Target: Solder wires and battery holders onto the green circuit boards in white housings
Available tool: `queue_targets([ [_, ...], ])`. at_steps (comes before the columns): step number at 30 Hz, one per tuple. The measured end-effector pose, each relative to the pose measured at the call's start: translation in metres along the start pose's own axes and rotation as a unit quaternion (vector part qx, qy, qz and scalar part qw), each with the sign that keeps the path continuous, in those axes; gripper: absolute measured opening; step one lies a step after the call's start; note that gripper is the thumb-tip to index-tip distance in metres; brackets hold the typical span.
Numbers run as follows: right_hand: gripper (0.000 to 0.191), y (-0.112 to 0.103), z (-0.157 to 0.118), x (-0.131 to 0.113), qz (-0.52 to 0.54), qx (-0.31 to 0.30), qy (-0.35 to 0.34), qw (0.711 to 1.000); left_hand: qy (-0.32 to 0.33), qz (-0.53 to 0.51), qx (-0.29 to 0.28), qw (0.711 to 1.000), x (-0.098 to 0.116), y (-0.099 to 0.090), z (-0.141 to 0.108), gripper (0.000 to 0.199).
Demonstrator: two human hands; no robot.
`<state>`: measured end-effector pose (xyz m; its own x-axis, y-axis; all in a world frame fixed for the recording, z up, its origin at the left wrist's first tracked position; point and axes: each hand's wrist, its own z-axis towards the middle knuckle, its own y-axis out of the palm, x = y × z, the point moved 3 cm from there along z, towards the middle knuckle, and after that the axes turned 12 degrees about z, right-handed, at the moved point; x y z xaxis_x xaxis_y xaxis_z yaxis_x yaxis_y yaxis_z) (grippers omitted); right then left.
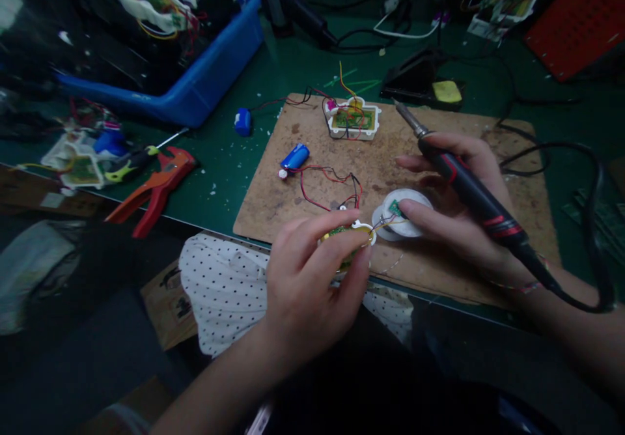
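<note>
My right hand (463,194) has a black and red soldering iron (473,197) lying across it, its metal tip pointing up and left. The thumb of that hand presses on a small green circuit board (394,208) that rests on a white round piece (407,207). Thin wires run from there to my left hand (317,266), whose fingertips are pinched together over a white housing (365,232) with a circuit board inside. Most of that housing is hidden by the fingers. Red and black wires (312,194) link it to a blue cylindrical battery (295,157) on the brown board.
A second white housing (354,122) lies on the brown board (273,200). Orange cutters (159,187), a screwdriver (131,161) and a blue bin (209,77) stand left. A black iron stand (410,77) with yellow sponge (446,91) is behind; a red box (581,21) sits far right.
</note>
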<state>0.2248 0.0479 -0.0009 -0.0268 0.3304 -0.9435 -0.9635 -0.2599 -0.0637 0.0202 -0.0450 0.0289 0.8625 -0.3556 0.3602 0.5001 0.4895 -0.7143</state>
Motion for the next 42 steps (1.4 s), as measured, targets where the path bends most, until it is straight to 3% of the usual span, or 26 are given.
queue_targets([
  [6, 0.077, 0.001, 0.0, 0.001, 0.008, 0.006, 0.002, 1.0, 0.018, 0.002, -0.021, 1.0, -0.001, 0.015, -0.001, 0.02],
  [13, 0.076, 0.003, 0.0, 0.001, 0.024, 0.013, 0.009, 1.0, -0.03, 0.047, -0.062, 0.996, -0.007, 0.024, -0.015, 0.018],
  [19, 0.075, 0.005, 0.001, -0.002, 0.029, 0.008, 0.007, 1.0, -0.037, 0.093, -0.065, 0.993, 0.0, 0.025, -0.009, 0.016],
  [32, 0.076, 0.004, 0.003, 0.001, 0.027, -0.001, -0.003, 1.0, -0.07, -0.026, -0.09, 0.993, -0.013, 0.02, -0.022, 0.007],
  [42, 0.075, 0.005, 0.004, 0.0, 0.036, -0.004, 0.006, 0.999, -0.08, 0.078, -0.15, 0.982, 0.0, 0.02, -0.004, 0.006],
])
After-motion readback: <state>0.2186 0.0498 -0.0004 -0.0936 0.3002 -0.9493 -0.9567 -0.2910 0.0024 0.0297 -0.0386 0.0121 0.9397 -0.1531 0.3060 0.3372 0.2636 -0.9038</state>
